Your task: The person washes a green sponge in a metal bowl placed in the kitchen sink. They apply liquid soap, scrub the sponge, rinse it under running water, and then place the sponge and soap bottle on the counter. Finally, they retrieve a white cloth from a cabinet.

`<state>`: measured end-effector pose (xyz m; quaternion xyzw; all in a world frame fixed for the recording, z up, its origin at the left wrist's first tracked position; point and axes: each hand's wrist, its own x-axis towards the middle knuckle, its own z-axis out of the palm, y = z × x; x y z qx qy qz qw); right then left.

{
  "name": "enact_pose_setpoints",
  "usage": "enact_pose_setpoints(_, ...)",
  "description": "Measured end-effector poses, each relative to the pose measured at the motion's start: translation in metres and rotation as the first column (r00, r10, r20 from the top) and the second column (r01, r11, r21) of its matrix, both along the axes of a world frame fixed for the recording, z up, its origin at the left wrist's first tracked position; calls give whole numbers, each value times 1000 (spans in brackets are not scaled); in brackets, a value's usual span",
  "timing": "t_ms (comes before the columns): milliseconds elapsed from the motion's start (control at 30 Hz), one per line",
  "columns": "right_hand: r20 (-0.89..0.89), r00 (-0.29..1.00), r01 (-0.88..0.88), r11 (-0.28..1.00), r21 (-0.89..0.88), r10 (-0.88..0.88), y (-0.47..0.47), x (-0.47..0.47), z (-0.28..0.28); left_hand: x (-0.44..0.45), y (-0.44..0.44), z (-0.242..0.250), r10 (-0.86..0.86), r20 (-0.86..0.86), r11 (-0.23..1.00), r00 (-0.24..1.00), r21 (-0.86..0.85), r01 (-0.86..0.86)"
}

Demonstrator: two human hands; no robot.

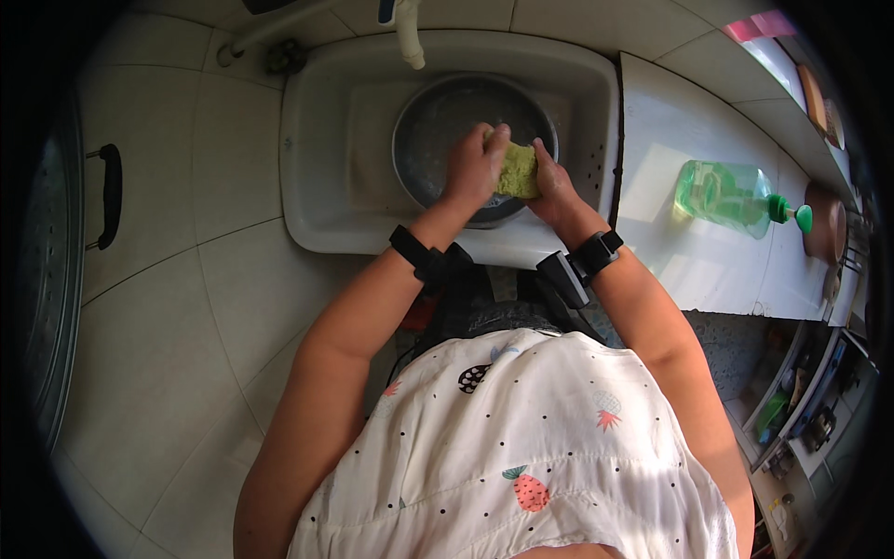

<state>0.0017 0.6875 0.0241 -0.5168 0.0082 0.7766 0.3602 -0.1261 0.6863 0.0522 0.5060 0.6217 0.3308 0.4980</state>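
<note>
A yellow-green cloth or sponge point(517, 172) is held between my two hands over a round metal basin point(436, 133). My left hand point(475, 165) grips its left side, with the thumb and fingers curled at the top. On the other side, my right hand point(552, 180) holds the right edge, thumb pointing up. The basin sits in a white sink point(318, 154) and looks to have cloudy water in it, with some suds near its front rim. My hands hide part of the basin's inside.
Above the basin hangs a pale plastic tap point(411, 42). On the white counter point(649, 105) to the right, a clear pump bottle with green liquid point(726, 195) lies or stands at a slant. A brown pot point(824, 222) is beyond it. A black handle point(110, 197) is at the far left.
</note>
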Motion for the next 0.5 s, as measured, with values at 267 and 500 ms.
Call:
enact_pose_setpoints(267, -143, 988, -31, 986, 167, 55, -5, -17, 11, 24, 11, 10, -29, -385, 993, 923, 98, 72)
enact_pose_setpoints(500, -31, 992, -120, 988, 100, 124, -4, -16, 36, 23, 16, 19, -93, -440, 971, 893, 159, 179)
